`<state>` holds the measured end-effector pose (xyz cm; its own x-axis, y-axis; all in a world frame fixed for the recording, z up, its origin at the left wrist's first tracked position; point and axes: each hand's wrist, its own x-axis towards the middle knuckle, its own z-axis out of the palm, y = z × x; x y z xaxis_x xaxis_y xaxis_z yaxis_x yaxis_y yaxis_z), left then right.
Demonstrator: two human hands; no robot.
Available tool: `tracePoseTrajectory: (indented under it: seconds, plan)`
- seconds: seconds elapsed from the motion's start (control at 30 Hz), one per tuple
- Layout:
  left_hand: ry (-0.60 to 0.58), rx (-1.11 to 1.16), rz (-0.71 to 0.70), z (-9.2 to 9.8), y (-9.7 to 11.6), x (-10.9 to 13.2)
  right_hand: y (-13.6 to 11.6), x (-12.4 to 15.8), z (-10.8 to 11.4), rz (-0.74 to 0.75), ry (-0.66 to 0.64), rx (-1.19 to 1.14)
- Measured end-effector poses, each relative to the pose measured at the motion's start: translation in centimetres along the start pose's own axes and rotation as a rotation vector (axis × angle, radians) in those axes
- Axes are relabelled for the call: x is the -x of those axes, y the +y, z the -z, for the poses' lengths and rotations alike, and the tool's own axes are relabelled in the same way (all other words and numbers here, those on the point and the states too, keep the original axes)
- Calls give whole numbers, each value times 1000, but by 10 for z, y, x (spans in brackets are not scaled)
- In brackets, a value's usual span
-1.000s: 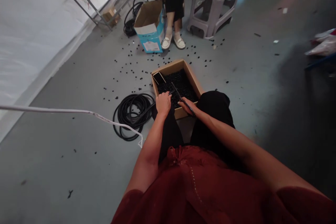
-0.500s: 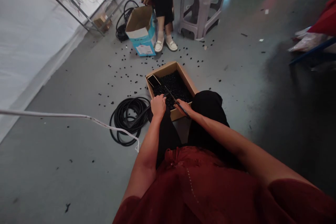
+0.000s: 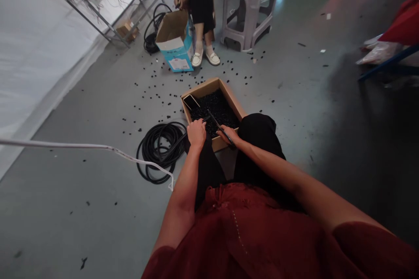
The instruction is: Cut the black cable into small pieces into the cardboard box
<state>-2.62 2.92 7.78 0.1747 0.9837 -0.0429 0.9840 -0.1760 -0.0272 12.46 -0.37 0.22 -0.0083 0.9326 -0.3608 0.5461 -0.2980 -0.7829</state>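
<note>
My left hand (image 3: 197, 132) is closed around the free end of a black rubber hose (image 3: 207, 118), which runs back to a coil (image 3: 163, 141) on the floor at left. In my right hand (image 3: 228, 134) is a pair of scissors (image 3: 214, 119), its blades pointing up and left beside the hose end. Whether the blades touch the hose I cannot make out. Both hands are over the near side of an open cardboard box (image 3: 233, 96). Many small black pieces (image 3: 218, 103) cover its bottom, and a smartphone (image 3: 191, 102) leans in its far left corner.
Small black bits lie scattered on the floor beyond the box. Another person (image 3: 201, 4) sits ahead, hands above a blue and white carton (image 3: 178, 54). A plastic stool (image 3: 248, 13) stands to that person's right. A white cable (image 3: 98, 144) crosses at left.
The scissor blades have shifted slightly, their tips now nearer the hose end. My left hand stays almost still on the hose, and the whole view has moved a little.
</note>
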Motion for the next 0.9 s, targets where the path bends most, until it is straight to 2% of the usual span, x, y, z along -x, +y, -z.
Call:
tracePoseTrajectory:
  seconds: [0.13,0.27,0.4,0.67,0.8,0.9]
  plan:
    - [30,33,45,0,-1,0,1,-1,1,-138,6,-365]
    - [55,71,68,0,-2,0,3,-6,4,-235,27,-634]
    - [50,70,77,0,-2,-1,2,-7,4,-265,-3,-747]
    - [47,72,53,-1,-3,0,-2,-4,-3,-40,-139,-541]
    - [48,61,48,-2,-2,0,-2,-2,-2,124,-250,-535]
    - [36,54,37,-2,-2,0,-4,1,0,221,-286,-548]
